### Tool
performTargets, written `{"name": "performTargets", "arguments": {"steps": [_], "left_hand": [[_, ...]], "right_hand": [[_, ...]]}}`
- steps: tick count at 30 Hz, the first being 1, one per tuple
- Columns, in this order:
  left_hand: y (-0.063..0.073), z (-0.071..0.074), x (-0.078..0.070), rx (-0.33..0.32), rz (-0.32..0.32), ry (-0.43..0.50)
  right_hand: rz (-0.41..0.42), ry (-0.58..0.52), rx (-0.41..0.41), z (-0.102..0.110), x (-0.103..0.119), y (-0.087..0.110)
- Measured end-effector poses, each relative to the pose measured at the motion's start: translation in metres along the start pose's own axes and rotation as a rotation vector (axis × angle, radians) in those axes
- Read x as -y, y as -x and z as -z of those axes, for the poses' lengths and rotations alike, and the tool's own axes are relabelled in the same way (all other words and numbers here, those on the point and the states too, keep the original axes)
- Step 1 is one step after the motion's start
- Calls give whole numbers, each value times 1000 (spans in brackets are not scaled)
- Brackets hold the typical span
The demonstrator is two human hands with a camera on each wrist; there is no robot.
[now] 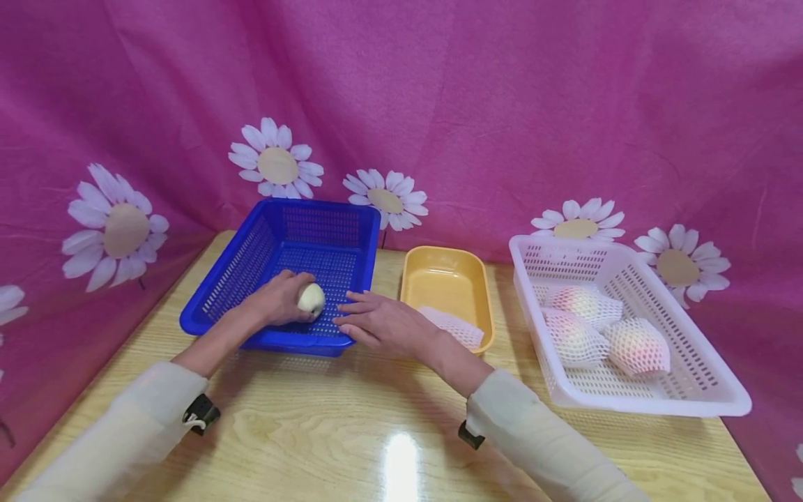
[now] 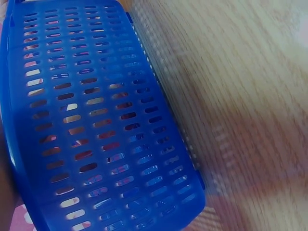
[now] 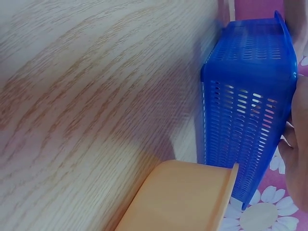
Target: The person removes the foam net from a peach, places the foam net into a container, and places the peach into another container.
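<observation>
A pale, roundish fruit [image 1: 311, 300] is gripped by my left hand [image 1: 282, 298], low inside the blue slotted basket [image 1: 295, 341]. Its kind is hard to tell. My right hand [image 1: 390, 323] hovers at the basket's right front corner, fingers stretched toward the fruit and apart from it. In the left wrist view the basket's slotted wall [image 2: 103, 125] hides the fruit and most of that hand. At the right wrist view's edge, part of my right hand [image 3: 299, 154] shows beside the basket rim.
A yellow-orange tray [image 1: 444, 275] right of the blue basket holds a white foam net [image 1: 453, 326]. Farther right, a white slotted basket [image 1: 646, 403] contains 3 pinkish fruits [image 1: 638, 345] in foam nets. A pink flowered cloth [image 1: 452, 104] hangs behind the wooden table [image 1: 314, 432].
</observation>
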State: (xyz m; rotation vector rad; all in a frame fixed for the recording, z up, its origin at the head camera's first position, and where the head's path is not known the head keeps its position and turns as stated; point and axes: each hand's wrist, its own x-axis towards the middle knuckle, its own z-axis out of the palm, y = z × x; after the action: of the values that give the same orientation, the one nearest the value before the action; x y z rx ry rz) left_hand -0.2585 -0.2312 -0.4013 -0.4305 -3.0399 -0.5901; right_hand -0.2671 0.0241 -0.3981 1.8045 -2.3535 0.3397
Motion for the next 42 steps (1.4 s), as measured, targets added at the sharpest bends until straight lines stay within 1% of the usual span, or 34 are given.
{"name": "performTargets", "arguments": {"steps": [4,11,14,17,27,30,32,35,38,42], "left_hand": [[0,0,-1,0,-5,10],[-1,-2,-1,-9,-34,17],[0,-3,-1,-11,-29,24],[0,-3,-2,-15,-39,23],[2,-3,-3,-35,-75,30],[2,-4,-3,-31,-69,36],[1,-2,-4,-23,-49,35],[0,1,-5,-8,-10,23],[-3,5,-6,-9,9,9],[-6,8,-9,-34,1,9]], "right_hand": [[-9,9,5,1,0,1],[-12,12,17,2,1,1],[-12,23,20,2,2,0],[-10,35,22,2,2,-1],[-27,9,42,4,3,-1],[-34,4,39,4,3,0],[-37,6,36,4,3,1],[-56,13,10,5,2,2],[-93,15,-14,9,1,4],[-161,13,-13,16,1,6]]}}
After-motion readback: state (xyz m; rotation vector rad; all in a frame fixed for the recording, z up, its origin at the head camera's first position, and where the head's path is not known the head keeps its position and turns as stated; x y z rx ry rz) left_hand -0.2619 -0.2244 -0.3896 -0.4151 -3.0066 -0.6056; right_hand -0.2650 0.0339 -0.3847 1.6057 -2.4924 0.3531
